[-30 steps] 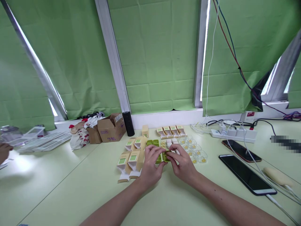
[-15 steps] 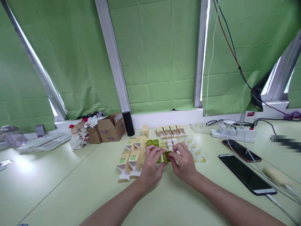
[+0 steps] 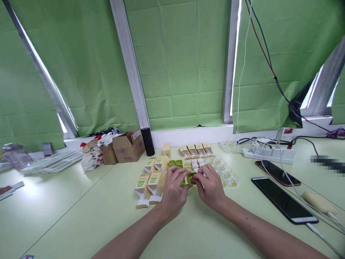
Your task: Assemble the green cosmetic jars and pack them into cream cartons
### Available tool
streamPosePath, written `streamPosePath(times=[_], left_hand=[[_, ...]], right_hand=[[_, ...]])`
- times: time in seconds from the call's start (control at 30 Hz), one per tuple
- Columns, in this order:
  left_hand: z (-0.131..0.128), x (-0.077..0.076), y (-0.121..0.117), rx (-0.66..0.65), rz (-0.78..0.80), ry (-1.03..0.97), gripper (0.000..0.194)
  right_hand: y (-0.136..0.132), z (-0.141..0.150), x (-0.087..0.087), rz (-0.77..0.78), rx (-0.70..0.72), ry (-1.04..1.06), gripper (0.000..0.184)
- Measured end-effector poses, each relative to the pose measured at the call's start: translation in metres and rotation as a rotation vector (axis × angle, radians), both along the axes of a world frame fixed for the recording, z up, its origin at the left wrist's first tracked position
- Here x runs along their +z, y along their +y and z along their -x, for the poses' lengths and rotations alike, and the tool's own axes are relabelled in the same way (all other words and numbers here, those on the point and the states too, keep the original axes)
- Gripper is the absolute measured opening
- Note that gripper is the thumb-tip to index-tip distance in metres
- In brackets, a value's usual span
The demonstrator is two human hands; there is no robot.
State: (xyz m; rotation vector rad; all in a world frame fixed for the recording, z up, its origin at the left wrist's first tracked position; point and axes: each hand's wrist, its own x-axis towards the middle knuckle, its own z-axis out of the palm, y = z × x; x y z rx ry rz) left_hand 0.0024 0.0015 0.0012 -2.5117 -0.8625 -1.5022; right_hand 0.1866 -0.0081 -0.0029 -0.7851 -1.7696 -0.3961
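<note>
My left hand [image 3: 174, 189] and my right hand [image 3: 211, 187] meet over the middle of the pale green table [image 3: 81, 216]. Both pinch one small green plastic piece [image 3: 191, 178] between their fingertips. Just left of my left hand lie several tan carton boxes with green windows [image 3: 151, 183]. Beyond my fingers sit more green pieces [image 3: 175, 163] and small cream blocks [image 3: 194, 163]. To the right of my right hand stand several clear little cups with yellow centres [image 3: 226, 176].
Two dark phones [image 3: 284, 199] lie at the right, with a white power strip [image 3: 269, 153] and cables behind them. A brown cardboard box [image 3: 128, 145], a black cylinder [image 3: 147, 141] and a patterned bag [image 3: 91, 156] stand at the back left. Flat white packets [image 3: 51, 163] lie far left.
Another person's hand and a clear tray at the far left edge have gone from view. My two hands stay together on the green piece, barely shifting.
</note>
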Motion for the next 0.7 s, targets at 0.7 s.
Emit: streamPosePath(times=[0.7], left_hand=[[0.0018, -0.0009, 0.0032, 0.042, -0.014, 0.0, 0.046]], right_hand=[[0.0018, -0.0001, -0.003, -0.014, 0.016, -0.009, 0.018]])
